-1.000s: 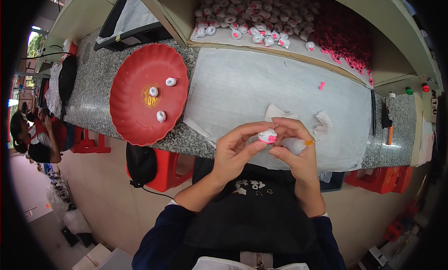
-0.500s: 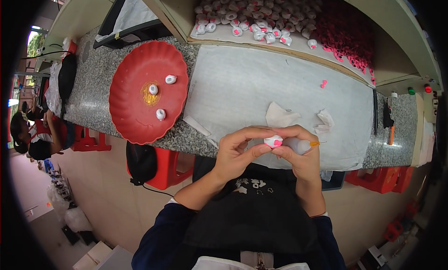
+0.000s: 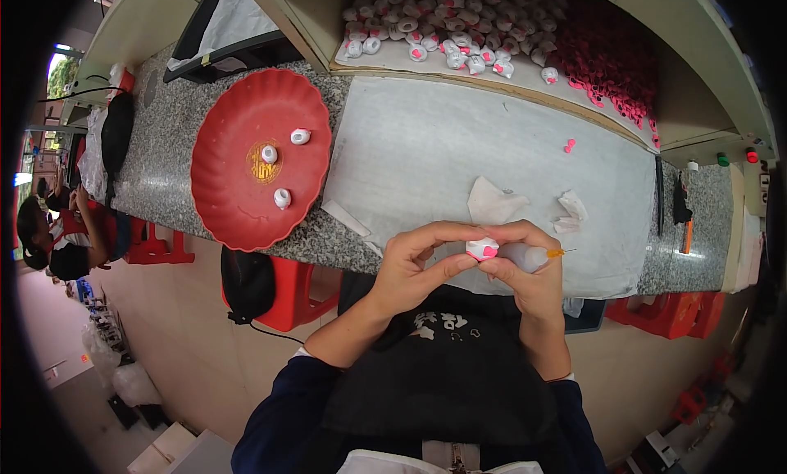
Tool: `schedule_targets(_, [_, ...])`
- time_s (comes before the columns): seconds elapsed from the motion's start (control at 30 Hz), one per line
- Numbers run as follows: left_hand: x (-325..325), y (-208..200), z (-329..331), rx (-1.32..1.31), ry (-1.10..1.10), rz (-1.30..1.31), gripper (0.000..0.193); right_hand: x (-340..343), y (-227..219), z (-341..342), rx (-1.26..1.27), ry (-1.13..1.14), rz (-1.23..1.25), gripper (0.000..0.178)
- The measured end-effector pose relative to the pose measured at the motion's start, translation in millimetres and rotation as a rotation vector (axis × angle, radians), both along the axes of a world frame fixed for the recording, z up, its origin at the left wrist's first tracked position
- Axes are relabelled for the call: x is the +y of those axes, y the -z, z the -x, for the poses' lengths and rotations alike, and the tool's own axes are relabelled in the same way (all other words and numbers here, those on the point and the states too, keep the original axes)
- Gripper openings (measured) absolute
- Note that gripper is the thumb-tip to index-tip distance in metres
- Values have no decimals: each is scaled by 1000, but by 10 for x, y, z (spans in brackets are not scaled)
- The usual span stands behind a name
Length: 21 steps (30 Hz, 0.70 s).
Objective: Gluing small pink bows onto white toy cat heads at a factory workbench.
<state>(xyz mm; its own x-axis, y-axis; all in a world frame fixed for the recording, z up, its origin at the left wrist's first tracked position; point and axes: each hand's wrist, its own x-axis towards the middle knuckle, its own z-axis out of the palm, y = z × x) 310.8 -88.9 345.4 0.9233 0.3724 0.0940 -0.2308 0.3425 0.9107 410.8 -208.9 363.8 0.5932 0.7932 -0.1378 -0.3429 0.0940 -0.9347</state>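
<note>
A small white rounded figurine head (image 3: 482, 249) with a pink piece on it is held up over the near edge of the covered worktop. My left hand (image 3: 403, 269) is closed on its left side, thumb below and fingers above. From the other side, the thumb and fingertips of my right hand (image 3: 537, 290) press on the same head. Tucked in that right hand lies a translucent needle-tip bottle (image 3: 526, 257), its orange hub and thin needle pointing right. Beyond my hands, two crumpled white scraps (image 3: 494, 201) (image 3: 570, 213) and a loose pink bow-shaped piece (image 3: 570, 146) rest on the white sheet (image 3: 410, 146).
On the left, a red scalloped tray (image 3: 234, 130) holds three white heads. A shelf behind carries piled white heads (image 3: 459, 31) and many small pink pieces (image 3: 611, 60). A black tray (image 3: 238, 56) stands at the back left. Red stools (image 3: 299, 294) sit below; another person (image 3: 70, 236) is far left.
Both hands keep their hold on the white head with almost no movement. The view has shifted very slightly.
</note>
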Motion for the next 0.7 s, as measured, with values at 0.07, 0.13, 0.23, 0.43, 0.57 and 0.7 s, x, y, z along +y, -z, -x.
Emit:
schedule_targets(0.07, [-4, -1, 2, 12, -28, -65, 25, 9, -9, 12, -14, 4, 13, 25])
schedule_targets(0.13, [-11, -12, 2, 23, -37, -56, 25, 13, -13, 16, -17, 9, 25, 25])
schedule_targets(0.23, [-8, -13, 3, 34, -40, -42, 25, 18, -4, 19, -32, 16, 27, 25])
schedule_targets(0.43, [9, 6, 1, 18, -14, 15, 26, 21, 3, 27, -47, 23, 39, 24])
schedule_targets(0.57, [-4, 19, -5, 6, -33, -11, 25, 27, 19, 34, -32, 38, 28, 24])
schedule_targets(0.7, [-13, 12, -5, 11, -37, -16, 25, 28, 15, 35, -27, 37, 30, 24])
